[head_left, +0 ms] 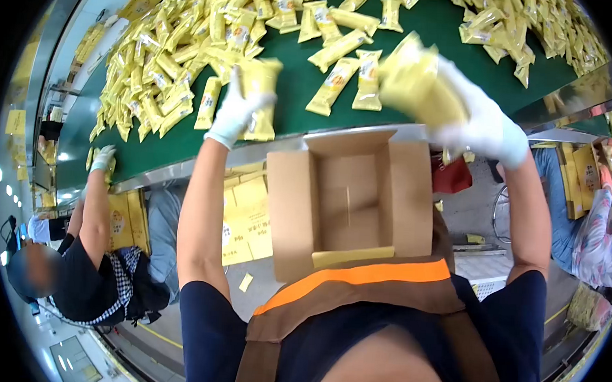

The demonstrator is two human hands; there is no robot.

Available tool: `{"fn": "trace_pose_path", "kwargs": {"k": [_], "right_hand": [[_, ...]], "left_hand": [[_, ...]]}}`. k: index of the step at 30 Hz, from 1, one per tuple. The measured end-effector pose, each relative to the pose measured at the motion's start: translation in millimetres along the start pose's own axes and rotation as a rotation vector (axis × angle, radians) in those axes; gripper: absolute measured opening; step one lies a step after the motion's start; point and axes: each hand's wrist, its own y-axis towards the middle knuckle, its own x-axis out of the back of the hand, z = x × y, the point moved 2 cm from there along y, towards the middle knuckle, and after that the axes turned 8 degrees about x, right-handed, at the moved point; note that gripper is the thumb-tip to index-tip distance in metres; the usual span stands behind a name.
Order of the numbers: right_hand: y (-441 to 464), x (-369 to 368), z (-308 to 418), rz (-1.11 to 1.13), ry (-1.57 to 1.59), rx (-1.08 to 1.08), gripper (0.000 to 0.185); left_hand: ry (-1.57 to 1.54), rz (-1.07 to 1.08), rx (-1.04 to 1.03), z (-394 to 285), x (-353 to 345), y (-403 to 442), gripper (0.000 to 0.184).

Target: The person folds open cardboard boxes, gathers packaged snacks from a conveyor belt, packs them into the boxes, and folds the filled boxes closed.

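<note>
Both hands wear white gloves. My left hand [239, 111] is closed around yellow wrapped packets [261, 95] at the near edge of the green conveyor belt [294, 93]. Blurred by motion, my right hand [473, 113] grips a bundle of yellow packets [416, 79] above the belt's near side. Between my arms stands an open cardboard box [351, 193] with its flaps spread; its inside shows bare cardboard. Several loose packets [332, 86] lie on the belt between my hands.
Large heaps of yellow packets [164, 66] cover the belt at left and upper right. A metal rail [161, 176] edges the belt. Printed yellow cartons [246, 215] stand below it. Co-workers [91, 270] sit at left and right. A red object [451, 174] is beside the box.
</note>
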Motion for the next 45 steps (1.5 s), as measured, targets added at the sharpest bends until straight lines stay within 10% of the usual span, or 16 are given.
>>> {"fn": "trace_pose_path", "kwargs": {"k": [3, 7, 9, 13, 19, 23, 26, 39, 45], "right_hand": [[-11.0, -74.3, 65.1, 0.366, -0.941, 0.428, 0.065], [-27.8, -163.5, 15.5, 0.664, -1.182, 0.454, 0.050], [-27.0, -191.9, -10.0, 1.049, -0.967, 0.093, 0.069], [-59.9, -226.6, -23.5, 1.074, -0.968, -0.012, 0.080], [-65.6, -235.0, -35.4, 0.977, -0.986, 0.012, 0.069], [-81.4, -291.5, -113.1, 0.021, -0.010, -0.219, 0.041], [-65.3, -246.1, -26.1, 1.068, -0.879, -0.111, 0.045], [-86.9, -235.0, -30.7, 1.016, -0.886, 0.030, 0.051], [-61.8, -221.8, -32.4, 1.290, -0.826, -0.054, 0.045]], "left_hand": [[-0.844, 0.046, -0.128, 2.0, 32.7, -34.2, 0.091], [-1.209, 0.415, -0.266, -36.9, 14.6, -100.5, 0.093], [-1.215, 0.740, -0.304, -39.5, -3.2, -121.2, 0.097], [-0.262, 0.751, -0.394, -44.1, -36.0, -144.3, 0.112], [1.148, 0.148, -0.792, -93.1, -70.7, -182.1, 0.095], [1.216, 0.215, -0.766, -63.1, -118.5, -178.1, 0.097], [1.389, 0.276, -0.601, -59.3, -132.2, -147.9, 0.097], [1.268, 0.272, -0.661, 17.8, -187.1, -122.6, 0.102], [1.381, 0.232, -0.532, 30.2, -203.5, -124.6, 0.065]]}}
